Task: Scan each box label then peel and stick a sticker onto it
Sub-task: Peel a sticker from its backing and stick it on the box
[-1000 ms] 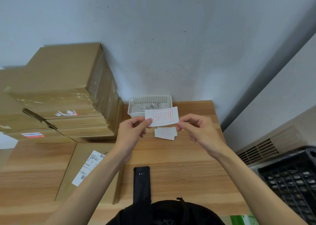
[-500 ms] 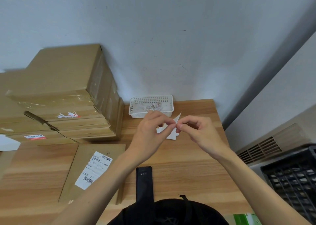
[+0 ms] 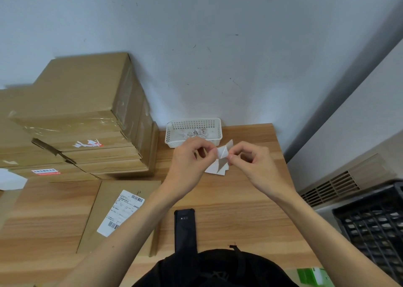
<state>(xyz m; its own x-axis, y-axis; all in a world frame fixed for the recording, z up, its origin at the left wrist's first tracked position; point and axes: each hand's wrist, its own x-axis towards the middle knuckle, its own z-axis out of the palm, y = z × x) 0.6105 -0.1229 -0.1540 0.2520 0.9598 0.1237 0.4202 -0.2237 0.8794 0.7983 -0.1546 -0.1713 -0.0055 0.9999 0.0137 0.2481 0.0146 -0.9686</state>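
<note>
Both forearms reach up from 6 o'clock and converge mid-frame. The left hand [image 3: 189,158] has its fingers curled and pinches toward 3 o'clock; the right hand [image 3: 250,162], fingers bent, pinches toward 9 o'clock, the fingertips nearly meeting.

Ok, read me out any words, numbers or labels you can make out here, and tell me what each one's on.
No text here reads clearly enough to quote.
Shipping label on the flat box: barcodes and print, too small to read.
Red and white label on a stacked box: characters blurred.
Torn red and white sticker on the stack: unreadable.
Sticker pinched by both hands: no print shows from this side.
Green packet at the bottom edge: blurred.
</note>
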